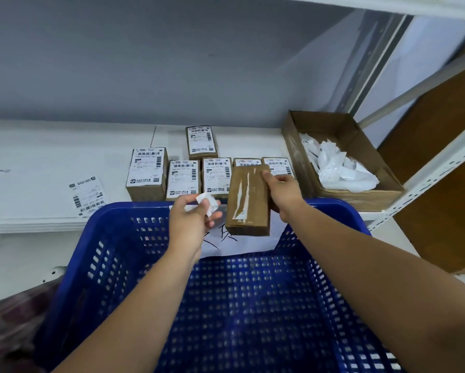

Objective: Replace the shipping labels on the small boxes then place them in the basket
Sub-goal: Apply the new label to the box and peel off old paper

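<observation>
While left hand [189,224] pinches crumpled label [206,203], right hand [285,195] grips box [249,203].

A white shelf [51,162] carries an open cardboard carton [360,197] at its right end. Just left of the carton stands a row of five small labelled boxes [216,175], side by side, the two nearest the carton partly hidden. A sixth labelled box [201,141] sits behind that row. Well left of the carton, a loose label sheet [88,196] lies flat.
</observation>
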{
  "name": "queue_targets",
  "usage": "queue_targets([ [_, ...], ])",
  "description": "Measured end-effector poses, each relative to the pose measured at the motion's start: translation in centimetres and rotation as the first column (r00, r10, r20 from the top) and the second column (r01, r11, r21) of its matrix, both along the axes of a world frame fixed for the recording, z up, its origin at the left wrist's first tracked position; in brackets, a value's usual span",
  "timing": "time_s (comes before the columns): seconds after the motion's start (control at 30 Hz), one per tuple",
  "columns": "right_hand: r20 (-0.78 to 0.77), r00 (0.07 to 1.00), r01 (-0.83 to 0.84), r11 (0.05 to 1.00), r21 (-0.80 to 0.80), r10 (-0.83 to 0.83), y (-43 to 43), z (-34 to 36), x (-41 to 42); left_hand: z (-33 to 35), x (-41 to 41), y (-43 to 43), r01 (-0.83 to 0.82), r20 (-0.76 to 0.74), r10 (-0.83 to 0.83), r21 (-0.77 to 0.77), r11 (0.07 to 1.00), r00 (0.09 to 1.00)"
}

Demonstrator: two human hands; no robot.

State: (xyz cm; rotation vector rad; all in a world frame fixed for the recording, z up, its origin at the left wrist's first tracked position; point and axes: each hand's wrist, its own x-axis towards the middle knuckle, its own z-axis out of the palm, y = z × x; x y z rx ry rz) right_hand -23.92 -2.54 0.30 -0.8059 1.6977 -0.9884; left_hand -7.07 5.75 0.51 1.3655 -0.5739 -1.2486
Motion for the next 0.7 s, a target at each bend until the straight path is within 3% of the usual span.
queue_targets([
  [0.17, 0.053, 0.999, 0.003, 1.000, 0.014, -0.003, -2.7, -0.1, 0.9, -0.8, 0.1, -2.4, -0.032, -0.014, 0.031, -0.061, 0.998, 0.999],
  [0.3, 0.022, 1.000, -0.003, 0.999, 0.042, 0.002, -4.0, -0.6, 1.8, -1.4, -0.2, -3.1, 0.067, 0.142, -0.055, -0.086, 0.994, 0.988],
  [0.6, -0.170, 0.981, -0.088, 0.996, 0.010, 0.088, -5.1, -2.3, 1.6, -2.4, -1.4, -2.9, 0.026, 0.343, -0.011, -0.040, 0.999, 0.939],
  [0.7, -0.289, 0.956, -0.080, 0.991, -0.104, 0.046, -4.4, -1.3, 1.2, -2.5, -1.2, -2.3, 0.049, 0.386, -0.014, -0.081, 0.996, 0.922],
])
